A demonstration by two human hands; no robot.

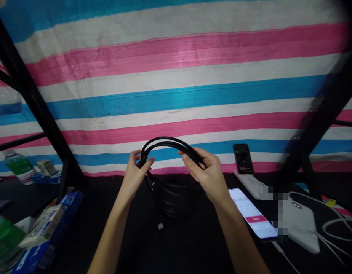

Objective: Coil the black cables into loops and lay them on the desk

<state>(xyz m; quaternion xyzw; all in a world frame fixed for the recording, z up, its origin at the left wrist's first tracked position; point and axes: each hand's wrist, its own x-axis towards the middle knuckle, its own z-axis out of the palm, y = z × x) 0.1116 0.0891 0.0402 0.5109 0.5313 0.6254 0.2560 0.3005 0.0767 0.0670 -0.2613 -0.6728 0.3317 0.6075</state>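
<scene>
A black cable point(167, 140) is gathered in several loops between my two hands, arching upward above the table. My left hand point(137, 167) is closed around the loops at their left side, thumb in front. On the right side, my right hand point(206, 167) grips the same bundle with its fingers wrapped round it. Below and behind the held loops, more black coils point(178, 198) rest on the dark table, hard to tell apart from it. A small light-coloured connector end point(160, 226) lies beneath the coils.
To the right lie a lit phone point(252, 215), a white power bank point(298, 224) with white cables, and a dark phone point(243, 158) propped up. Blue and white boxes point(47, 228) and a green bottle point(6, 236) are at left. Black frame legs point(30, 95) flank a striped sheet point(176, 91).
</scene>
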